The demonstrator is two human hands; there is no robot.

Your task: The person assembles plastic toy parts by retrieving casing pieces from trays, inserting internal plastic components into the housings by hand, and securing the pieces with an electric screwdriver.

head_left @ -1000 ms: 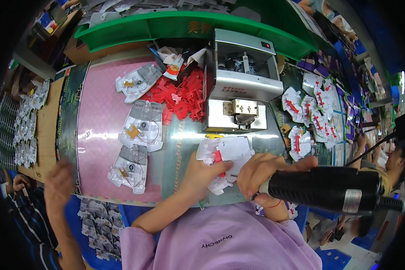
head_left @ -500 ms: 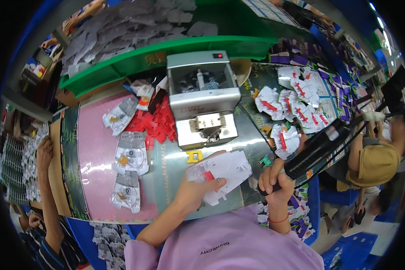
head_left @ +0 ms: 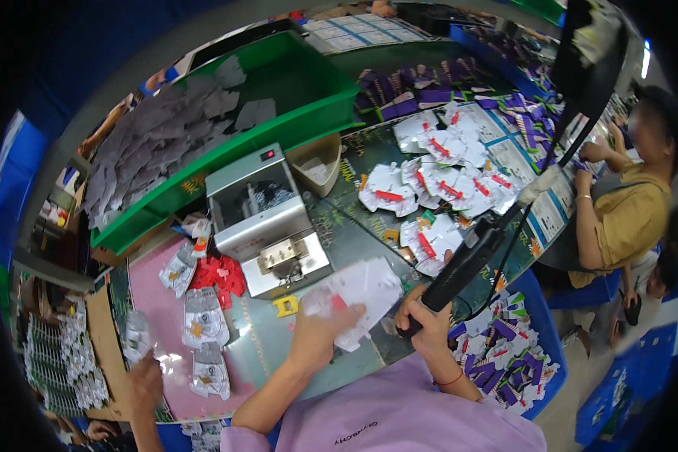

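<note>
Tabletop (head_left: 260, 354): left hand (head_left: 315, 339) clasps shell (head_left: 377, 292); right hand (head_left: 428, 325), tool (head_left: 463, 269).

My left grip (head_left: 320, 333) covers part of the white shell (head_left: 373, 294), which is blurred along with its red piece (head_left: 338, 303). My right grip (head_left: 427, 322) hides part of the driver (head_left: 463, 273). A co-worker's hand (head_left: 145, 377) is blurred; the lower edge cuts my shirt (head_left: 399, 410).

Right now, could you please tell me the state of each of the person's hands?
Left hand: closed, holding a white part.
Right hand: closed, holding a black tool.
</note>
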